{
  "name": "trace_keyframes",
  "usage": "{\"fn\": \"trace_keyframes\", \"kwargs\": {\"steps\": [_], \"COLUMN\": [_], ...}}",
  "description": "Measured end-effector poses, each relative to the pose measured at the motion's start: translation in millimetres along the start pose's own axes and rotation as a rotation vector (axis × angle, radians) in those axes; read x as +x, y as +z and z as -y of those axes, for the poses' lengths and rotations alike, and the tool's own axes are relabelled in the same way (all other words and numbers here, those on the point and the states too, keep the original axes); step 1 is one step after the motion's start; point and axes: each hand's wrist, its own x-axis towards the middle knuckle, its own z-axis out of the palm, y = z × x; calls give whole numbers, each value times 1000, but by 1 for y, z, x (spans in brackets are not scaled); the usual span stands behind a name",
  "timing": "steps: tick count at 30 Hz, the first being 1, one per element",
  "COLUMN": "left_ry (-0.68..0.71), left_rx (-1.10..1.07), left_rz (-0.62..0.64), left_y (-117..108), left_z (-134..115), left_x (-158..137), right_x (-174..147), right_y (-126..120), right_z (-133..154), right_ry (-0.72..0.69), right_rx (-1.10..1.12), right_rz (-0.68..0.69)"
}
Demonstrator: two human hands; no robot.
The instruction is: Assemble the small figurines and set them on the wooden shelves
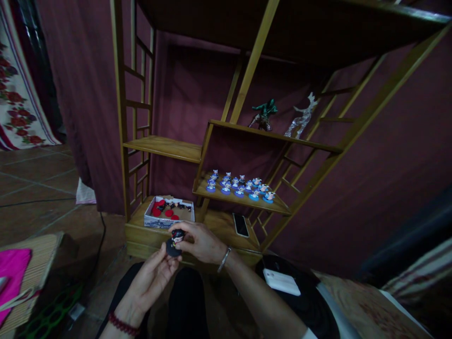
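Observation:
A small black-haired figurine (pixel 177 237) on a dark round base (pixel 173 249) is held between my hands, in front of the shelf's lowest level. My left hand (pixel 155 272), palm up, grips the base at its edge between thumb and fingers. From the right, my right hand (pixel 199 241) pinches the figurine's upper part with thumb and forefinger. Just beyond them stands an open box (pixel 152 221) with red discs (pixel 169 213) and several dark small figures (pixel 180 206) inside.
Several purple and blue figurines (pixel 240 190) stand in rows on a middle shelf. Higher up are a green figure (pixel 264 113) and a clear deer statuette (pixel 302 117). A phone (pixel 241 225) lies on the bottom shelf. At right is a white box (pixel 281 281); at left, a mat-topped table (pixel 42 249).

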Motion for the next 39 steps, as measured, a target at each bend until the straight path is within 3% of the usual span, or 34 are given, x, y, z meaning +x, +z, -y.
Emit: {"fn": "trace_keyframes", "kwargs": {"steps": [20,39], "left_ry": [29,8], "left_rx": [27,32], "left_rz": [15,193], "left_y": [4,10], "left_z": [1,-2], "left_x": [-5,-4], "right_x": [-7,-8], "right_y": [1,-8], "right_z": [1,-7], "right_ry": [-1,58], "right_rx": [-47,259], "right_rz": [-27,3]}}
